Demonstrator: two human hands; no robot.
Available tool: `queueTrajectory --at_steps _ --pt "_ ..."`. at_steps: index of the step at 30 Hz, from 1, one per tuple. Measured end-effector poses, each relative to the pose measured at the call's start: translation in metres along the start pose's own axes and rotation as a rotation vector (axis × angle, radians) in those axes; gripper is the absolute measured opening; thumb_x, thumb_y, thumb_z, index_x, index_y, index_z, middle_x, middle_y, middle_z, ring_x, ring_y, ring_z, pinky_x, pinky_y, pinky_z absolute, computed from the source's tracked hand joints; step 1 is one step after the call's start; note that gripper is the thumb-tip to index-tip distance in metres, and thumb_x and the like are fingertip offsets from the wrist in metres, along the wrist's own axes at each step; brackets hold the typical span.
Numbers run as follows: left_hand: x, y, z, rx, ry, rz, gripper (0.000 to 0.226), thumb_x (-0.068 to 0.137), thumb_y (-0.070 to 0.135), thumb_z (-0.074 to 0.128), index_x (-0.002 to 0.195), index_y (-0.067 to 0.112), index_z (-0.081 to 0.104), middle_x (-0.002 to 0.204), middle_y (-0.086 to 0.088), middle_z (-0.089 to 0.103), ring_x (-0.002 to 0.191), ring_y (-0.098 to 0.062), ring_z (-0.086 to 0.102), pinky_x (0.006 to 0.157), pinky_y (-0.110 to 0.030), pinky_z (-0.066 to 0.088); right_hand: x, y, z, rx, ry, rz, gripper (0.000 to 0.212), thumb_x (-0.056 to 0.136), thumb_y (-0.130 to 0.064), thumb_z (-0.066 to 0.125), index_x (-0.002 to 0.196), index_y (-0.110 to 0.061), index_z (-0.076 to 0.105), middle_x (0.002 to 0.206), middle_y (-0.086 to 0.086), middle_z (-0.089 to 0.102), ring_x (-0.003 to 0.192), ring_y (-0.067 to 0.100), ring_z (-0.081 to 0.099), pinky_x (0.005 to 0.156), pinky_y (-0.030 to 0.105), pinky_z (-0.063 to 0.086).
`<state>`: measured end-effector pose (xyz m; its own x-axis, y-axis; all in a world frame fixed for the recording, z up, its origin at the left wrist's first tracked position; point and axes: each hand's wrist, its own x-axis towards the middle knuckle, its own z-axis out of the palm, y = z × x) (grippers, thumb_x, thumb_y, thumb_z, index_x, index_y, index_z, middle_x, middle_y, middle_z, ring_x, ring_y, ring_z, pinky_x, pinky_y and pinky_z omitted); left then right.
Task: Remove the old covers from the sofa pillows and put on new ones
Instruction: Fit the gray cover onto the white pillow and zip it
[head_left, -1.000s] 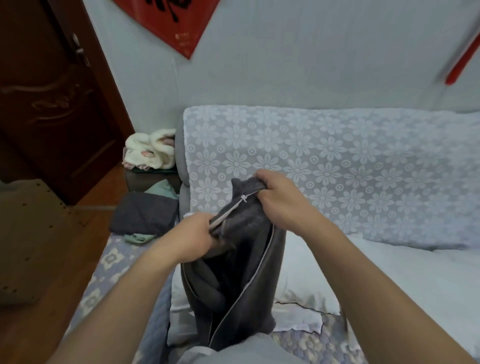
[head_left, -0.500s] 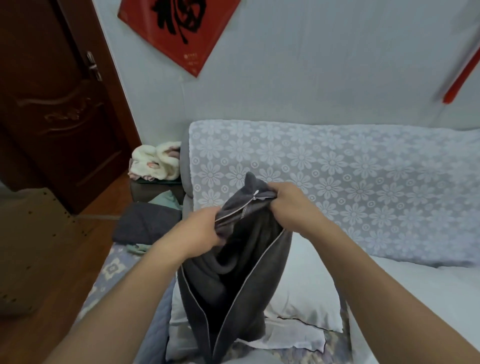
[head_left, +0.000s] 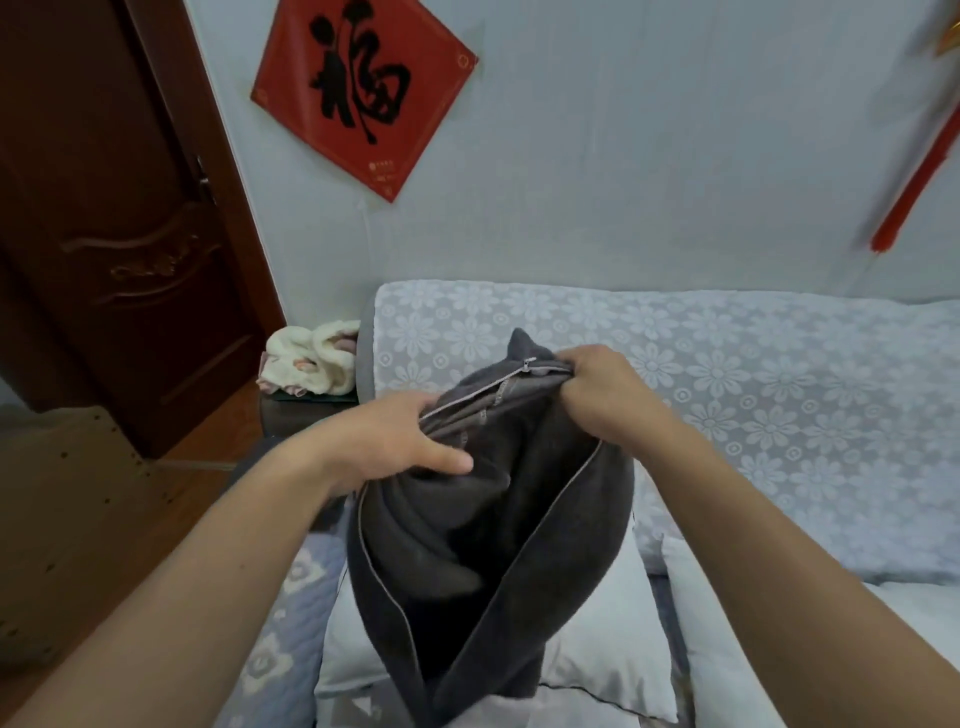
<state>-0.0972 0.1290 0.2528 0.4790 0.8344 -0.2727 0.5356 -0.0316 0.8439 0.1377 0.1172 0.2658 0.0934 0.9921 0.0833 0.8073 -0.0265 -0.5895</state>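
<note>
Flower-patterned sofa (head_left: 753, 415) under white pillows (head_left: 613, 639)

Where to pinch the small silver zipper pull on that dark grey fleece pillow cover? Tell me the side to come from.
Pinch the small silver zipper pull by its flat tab, coming from above on the left hand side. It sticks up at the top edge of the dark grey fleece pillow cover, and the right hand already bunches the cloth right beside it.

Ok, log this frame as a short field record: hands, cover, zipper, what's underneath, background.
left hand: grips the zipper edge of the dark grey cover
right hand: bunches the cover's top corner beside the zipper pull
cover state: held upright, zipper partly open
underneath: white pillow on the sofa seat
backrest: pale floral lace
wall: red paper sign
left side: brown door
</note>
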Motion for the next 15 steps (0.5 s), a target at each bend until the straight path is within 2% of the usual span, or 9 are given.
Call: queueTrajectory --at_steps 1,3,4,5,7,9,11,13,15 --pt "0.002 0.003 0.000 0.121 0.001 0.003 0.033 0.076 0.016 0.086 0.104 0.028 0.073 0.098 0.010 0.078 0.096 -0.011 0.073 0.092 -0.029 0.054 0.002 -0.004 -0.005 0.084 -0.010 -0.009 0.028 0.078 0.002 0.044 0.072 -0.017 0.063 0.077 0.005 0.068 0.083 0.028 0.066 0.068 0.031 0.050" --pt "0.012 0.004 0.002 0.268 0.195 0.029 0.019 0.080 0.019 0.080 0.096 0.028 0.074 0.090 0.008 0.077 0.091 -0.012 0.071 0.089 -0.031 0.055 -0.001 -0.014 -0.010 0.235 -0.033 -0.015 0.029 0.082 0.001 0.045 0.083 -0.015 0.069 0.083 0.006 0.072 0.084 0.024 0.069 0.074 0.034 0.054" --pt "0.016 0.005 0.003 0.280 0.338 0.025 0.010 0.085 0.020 0.074 0.092 0.027 0.074 0.086 0.006 0.076 0.089 -0.015 0.070 0.084 -0.031 0.056 -0.005 -0.017 -0.010 0.286 -0.038 -0.012 0.027 0.084 -0.002 0.047 0.088 -0.014 0.071 0.085 0.005 0.073 0.084 0.022 0.069 0.075 0.034 0.055" --pt "0.021 0.005 0.005 0.256 0.490 0.023 0.011 0.089 0.017 0.067 0.090 0.025 0.074 0.083 0.005 0.075 0.087 -0.017 0.069 0.077 -0.030 0.055 -0.008 -0.018 -0.011 0.309 -0.048 -0.020 0.024 0.086 -0.005 0.049 0.090 -0.014 0.071 0.084 0.003 0.073 0.082 0.020 0.069 0.074 0.033 0.054" --pt "0.024 0.007 0.010 0.115 0.656 0.034 0.025 0.090 0.006 0.057 0.089 0.023 0.074 0.084 0.003 0.074 0.087 -0.019 0.068 0.070 -0.028 0.053 -0.016 -0.015 -0.013 0.323 -0.141 -0.061 0.013 0.088 -0.021 0.061 0.091 -0.016 0.072 0.079 -0.004 0.072 0.077 0.013 0.067 0.071 0.030 0.051" --pt "0.025 0.014 0.020 -0.265 0.591 0.059 0.033 0.090 -0.002 0.052 0.095 0.019 0.077 0.094 -0.004 0.077 0.094 -0.025 0.072 0.085 -0.039 0.058 -0.023 -0.008 -0.014 0.270 -0.311 -0.096 0.023 0.081 -0.040 0.074 0.094 -0.021 0.073 0.084 -0.007 0.074 0.081 0.010 0.070 0.077 0.027 0.053" --pt "0.020 0.026 0.036 -0.677 0.410 0.006 0.033 0.095 -0.006 0.047 0.107 0.008 0.075 0.107 -0.015 0.076 0.102 -0.031 0.072 0.097 -0.048 0.054 -0.024 0.006 -0.017 0.161 -0.356 -0.116 0.027 0.077 -0.041 0.079 0.092 -0.020 0.071 0.086 -0.004 0.073 0.083 0.013 0.069 0.079 0.029 0.053" --pt "0.012 0.032 0.051 -0.744 0.277 -0.052 0.025 0.098 -0.002 0.050 0.113 0.001 0.071 0.110 -0.021 0.074 0.101 -0.032 0.072 0.097 -0.044 0.055 -0.023 0.023 -0.023 0.208 -0.265 -0.090 0.010 0.083 -0.028 0.076 0.084 -0.019 0.070 0.079 -0.005 0.070 0.078 0.012 0.065 0.071 0.026 0.049" --pt "0.006 0.032 0.065 -0.664 0.183 -0.077 0.020 0.093 0.000 0.062 0.111 0.001 0.071 0.108 -0.023 0.074 0.096 -0.031 0.073 0.091 -0.040 0.057 -0.020 0.042 -0.028 0.404 -0.203 0.017 0.004 0.088 -0.018 0.072 0.085 -0.019 0.075 0.080 -0.005 0.073 0.082 0.012 0.068 0.075 0.025 0.051"
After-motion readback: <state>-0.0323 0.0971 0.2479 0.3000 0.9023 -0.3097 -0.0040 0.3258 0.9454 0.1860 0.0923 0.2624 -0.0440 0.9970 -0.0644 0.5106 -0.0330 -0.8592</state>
